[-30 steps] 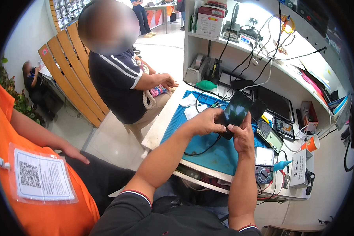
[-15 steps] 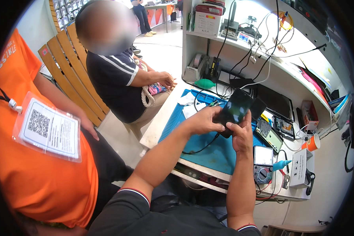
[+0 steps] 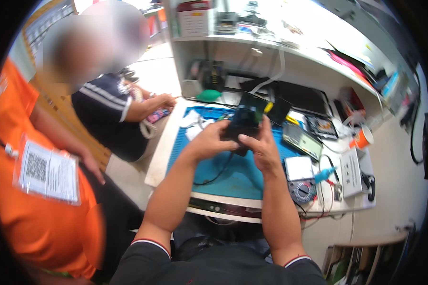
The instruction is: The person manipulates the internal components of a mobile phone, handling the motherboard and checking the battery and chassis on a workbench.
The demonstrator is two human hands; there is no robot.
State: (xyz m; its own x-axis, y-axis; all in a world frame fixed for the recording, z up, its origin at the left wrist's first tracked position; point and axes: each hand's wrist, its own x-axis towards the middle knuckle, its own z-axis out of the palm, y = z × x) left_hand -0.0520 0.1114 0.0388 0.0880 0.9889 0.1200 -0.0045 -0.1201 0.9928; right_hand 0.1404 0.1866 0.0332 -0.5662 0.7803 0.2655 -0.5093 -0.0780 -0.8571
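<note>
Over blue mat (image 3: 233,175), hands (image 3: 238,145) clasp phone (image 3: 245,121).

Dark phone (image 3: 245,124): lower body covered by left hand (image 3: 209,142) and right hand (image 3: 261,149), grip on it not readable; screen content blurred. Blue mat (image 3: 238,175): middle hidden behind both hands. Person in orange shirt (image 3: 28,209): cut off at left edge. Seated person in dark striped shirt (image 3: 104,114): head blurred. Shelf items (image 3: 252,19): overexposed, indistinct. Small parts by orange cup (image 3: 362,138): too small to identify

One phone (image 3: 245,124), one blue mat (image 3: 238,173), one orange cup (image 3: 362,138), two bystanders (image 3: 110,111).
</note>
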